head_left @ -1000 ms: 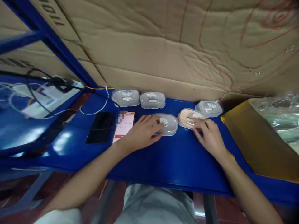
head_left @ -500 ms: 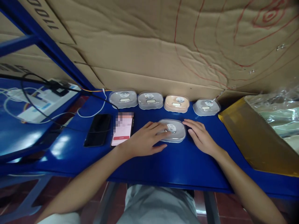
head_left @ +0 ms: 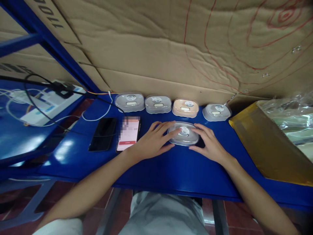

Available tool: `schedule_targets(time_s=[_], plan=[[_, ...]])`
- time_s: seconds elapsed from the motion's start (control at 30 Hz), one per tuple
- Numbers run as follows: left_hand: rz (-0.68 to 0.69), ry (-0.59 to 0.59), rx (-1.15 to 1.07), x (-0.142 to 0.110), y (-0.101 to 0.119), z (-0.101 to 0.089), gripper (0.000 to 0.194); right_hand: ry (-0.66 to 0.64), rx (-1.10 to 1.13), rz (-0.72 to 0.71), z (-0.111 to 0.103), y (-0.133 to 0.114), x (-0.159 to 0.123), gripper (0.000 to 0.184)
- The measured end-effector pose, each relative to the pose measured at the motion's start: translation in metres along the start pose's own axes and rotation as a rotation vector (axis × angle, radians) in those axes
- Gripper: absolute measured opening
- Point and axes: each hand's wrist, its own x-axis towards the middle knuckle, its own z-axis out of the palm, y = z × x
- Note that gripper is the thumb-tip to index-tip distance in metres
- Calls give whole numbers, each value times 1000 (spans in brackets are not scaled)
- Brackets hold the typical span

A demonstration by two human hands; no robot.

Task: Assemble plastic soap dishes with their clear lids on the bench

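Observation:
A grey rounded plastic box with a clear lid and a round white sticker (head_left: 184, 138) lies flat on the blue table, between my two hands. My left hand (head_left: 157, 141) holds its left end, thumb near the front edge, one finger on the lid. At the right end my right hand (head_left: 209, 143) grips it, thumb at the near corner and fingertips over the lid. Behind stand a peach box of the same kind (head_left: 185, 108) and several grey ones, including a grey box at the far left (head_left: 130, 102) and a grey box at the right (head_left: 216, 112).
Left of my left hand lie a lit phone (head_left: 128, 133) and a dark phone (head_left: 102, 134). Cables and a power strip (head_left: 53, 104) are further left. A brown carton (head_left: 271, 150) with clear plastic wrap stands at right. Cardboard (head_left: 156, 78) walls the back.
My right hand set the peach box into the back row, let go and came to the grey box's right end. My left hand slid that grey box to the right.

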Motion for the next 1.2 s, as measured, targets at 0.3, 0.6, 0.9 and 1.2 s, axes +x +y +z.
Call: schedule_targets(time_s=[0.3,0.6,0.9,1.2], plan=[[-63,-35,-127,0,3,-2,88,42,257,25,-7,-3,3,55],[8,-125,-155,-2,8,1,61,36,6,192,-11,44,-5,57],[3,-116,-179,-1,12,-1,40,17,-80,23,-15,8,-2,48],[-13,-40,-201,1,11,5,54,-47,37,-226,-2,-36,1,34]])
